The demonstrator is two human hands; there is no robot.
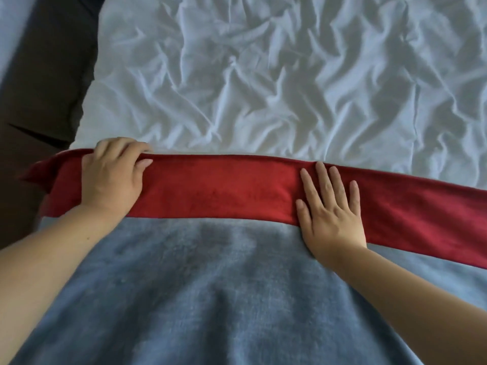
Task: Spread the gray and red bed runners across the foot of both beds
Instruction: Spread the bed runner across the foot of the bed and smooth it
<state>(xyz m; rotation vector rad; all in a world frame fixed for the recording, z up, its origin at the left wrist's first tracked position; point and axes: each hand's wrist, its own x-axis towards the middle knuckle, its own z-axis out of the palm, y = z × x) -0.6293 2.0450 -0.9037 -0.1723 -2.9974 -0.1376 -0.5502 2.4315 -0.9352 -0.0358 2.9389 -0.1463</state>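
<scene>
Here, the plush gray bed runner (pixel 197 285) with its broad red velvety band (pixel 224 191) is shown laid over the rumpled white cotton duvet (pixel 263 75), its long axis running left to right, crosswise to the bed. The band's far edge is gripped by the left hand (pixel 110 177), fingers curled over it, close to the runner's left end, where a corner is turned up. The right hand (pixel 330 214) is pressed flat on the band, fingers straight and spread. Any leftward pull is judged to fall to the left hand, being nearer that end.
</scene>
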